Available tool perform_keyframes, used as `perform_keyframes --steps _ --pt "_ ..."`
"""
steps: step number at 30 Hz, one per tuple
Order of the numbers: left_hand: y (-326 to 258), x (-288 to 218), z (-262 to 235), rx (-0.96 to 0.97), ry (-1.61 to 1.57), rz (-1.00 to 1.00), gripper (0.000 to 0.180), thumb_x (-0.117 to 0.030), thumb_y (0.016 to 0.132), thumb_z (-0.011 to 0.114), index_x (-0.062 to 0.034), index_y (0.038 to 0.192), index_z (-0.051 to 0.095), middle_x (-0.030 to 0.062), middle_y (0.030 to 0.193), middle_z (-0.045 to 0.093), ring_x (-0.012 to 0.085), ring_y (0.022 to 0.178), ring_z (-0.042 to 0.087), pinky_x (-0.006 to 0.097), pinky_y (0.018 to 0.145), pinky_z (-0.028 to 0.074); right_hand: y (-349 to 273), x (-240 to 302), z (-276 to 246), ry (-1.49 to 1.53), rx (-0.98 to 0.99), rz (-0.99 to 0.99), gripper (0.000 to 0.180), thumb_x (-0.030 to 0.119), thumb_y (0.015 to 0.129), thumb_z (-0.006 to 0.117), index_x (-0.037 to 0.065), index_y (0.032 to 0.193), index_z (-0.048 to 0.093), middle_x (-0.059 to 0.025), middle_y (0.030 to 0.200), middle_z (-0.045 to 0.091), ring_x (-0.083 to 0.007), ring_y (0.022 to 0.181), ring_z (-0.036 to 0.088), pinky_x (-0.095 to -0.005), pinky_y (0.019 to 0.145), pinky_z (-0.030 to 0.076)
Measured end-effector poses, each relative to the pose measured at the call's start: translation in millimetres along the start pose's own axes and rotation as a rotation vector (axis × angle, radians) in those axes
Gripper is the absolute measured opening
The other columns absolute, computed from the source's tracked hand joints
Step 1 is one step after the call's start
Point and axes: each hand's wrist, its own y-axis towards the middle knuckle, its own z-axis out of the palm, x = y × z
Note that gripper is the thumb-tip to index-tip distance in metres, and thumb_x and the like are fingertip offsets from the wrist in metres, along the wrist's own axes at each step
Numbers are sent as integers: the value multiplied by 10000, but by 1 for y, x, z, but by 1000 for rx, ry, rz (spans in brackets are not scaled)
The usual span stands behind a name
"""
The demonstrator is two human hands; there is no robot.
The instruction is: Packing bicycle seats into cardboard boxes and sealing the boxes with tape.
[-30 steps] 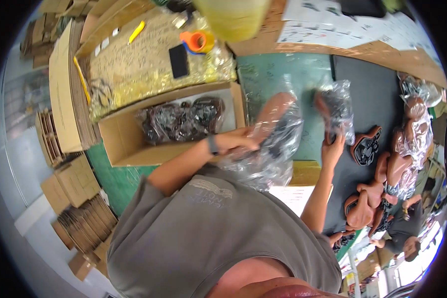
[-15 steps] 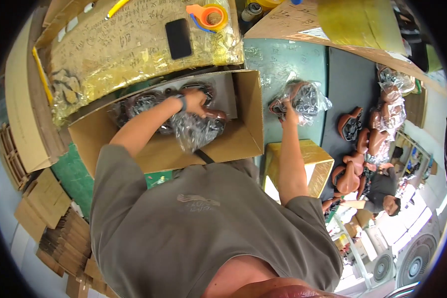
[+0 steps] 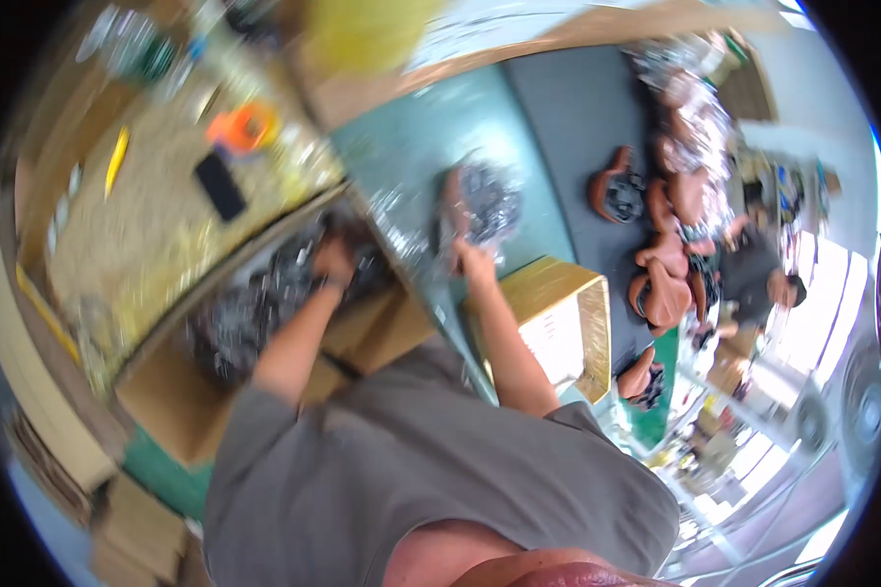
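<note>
My right hand (image 3: pixel 472 262) grips the near, narrow end of a brown bicycle saddle (image 3: pixel 454 201) in a clear plastic bag, above the pale green tabletop (image 3: pixel 392 137). The saddle's black underside shows through the film. Inside the open cardboard box (image 3: pixel 171 416), my left hand (image 3: pixel 334 258) is over several bagged saddles (image 3: pixel 235 323), at the end nearer the tabletop. Motion smears its fingers, so their grip is unclear. A dark band circles that wrist.
Brown saddles (image 3: pixel 668 293), some under plastic film, line a dark surface (image 3: pixel 568 127) at right. A yellow-taped box (image 3: pixel 597 338) stands beside my right forearm. A phone (image 3: pixel 220 186) and orange tape dispenser (image 3: pixel 243 127) lie on a large carton. Another person (image 3: pixel 754 279) is at far right.
The whole view has swung round, blurring the picture. My left hand has shifted off the loose bagged saddle toward the box's far side. My right hand keeps its bagged saddle.
</note>
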Motion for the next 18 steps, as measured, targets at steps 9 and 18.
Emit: perform_keyframes --steps 9,18 --pt "-59 -232 -448 618 -1677 26 907 -32 964 855 40 1683 306 159 1503 632 265 1393 638 401 1148 549 -151 150 -199 -315 1247 -591 601 398 1080 796 -39 1471 663 -195 1319 766 -280 1242 712 -428 1036 583" --pt "49 -396 -330 622 -261 24 1283 -352 733 983 10 1720 247 295 1162 811 494 1085 787 557 944 636 225 386 -588 -1306 -1087 -737 838 165 934 806 102 1688 448 -223 1628 578 -417 1538 536 -627 1195 501"
